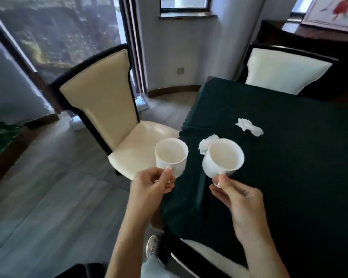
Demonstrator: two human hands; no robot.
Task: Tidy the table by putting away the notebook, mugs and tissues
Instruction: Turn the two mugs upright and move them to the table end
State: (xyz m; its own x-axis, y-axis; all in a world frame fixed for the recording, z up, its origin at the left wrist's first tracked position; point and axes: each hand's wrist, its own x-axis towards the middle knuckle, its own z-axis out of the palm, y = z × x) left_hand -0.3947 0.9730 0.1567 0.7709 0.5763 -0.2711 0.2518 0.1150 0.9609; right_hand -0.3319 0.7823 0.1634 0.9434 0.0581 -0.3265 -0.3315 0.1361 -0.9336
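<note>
1. The left hand [151, 182] has its grip closed on the handle of the left mug [171, 155], thumb on top and fingers curled beneath.
2. The right hand [239, 199] grips the handle of the right mug [223, 156] the same way, thumb pressed along the handle.
3. Both mugs are lifted off the counter [289, 167]. The left one hangs over the gap between the counter edge and the chair [117, 117]; the right one is over the near left corner of the dark green cloth.
4. Both look empty, though the insides are pale and a trace of liquid could be missed from here.
5. Handling: white ceramic, stiff, glossy and breakable, fairly light when empty. The handle is the sound place to hold; a pinch there lets the mug tip, and the right mug already leans away from the hand. A finger through the loop or under the body would steady it.
6. Two crumpled tissues stay on the cloth: one [205, 144] just behind the right mug, another [249, 127] farther back. They are soft and weightless, and any light pinch will take them.
7. No notebook shows in this view.
</note>
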